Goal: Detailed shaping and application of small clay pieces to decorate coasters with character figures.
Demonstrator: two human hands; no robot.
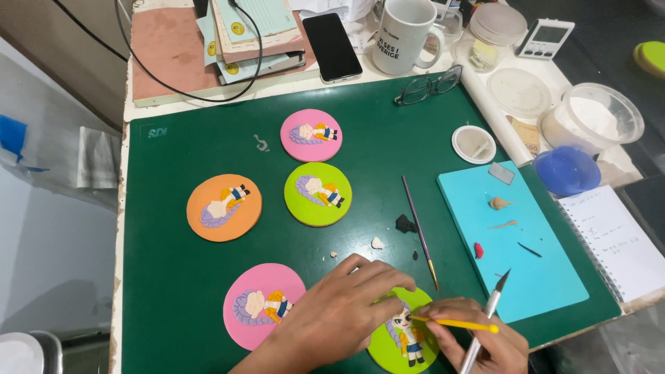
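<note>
The left hand (339, 312) pins the green disc (404, 339) at six o'clock on the mat, while the right hand (478, 343) grips a yellow tool (457, 323) lying crosswise, tip pointing nine o'clock at the figure (407, 331).

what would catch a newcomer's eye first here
Five bright round clay discs with small figures dot the dark green cutting mat. At the near edge, the left hand steadies the lime green disc while the right hand touches a thin yellow tool to its figure.
</note>
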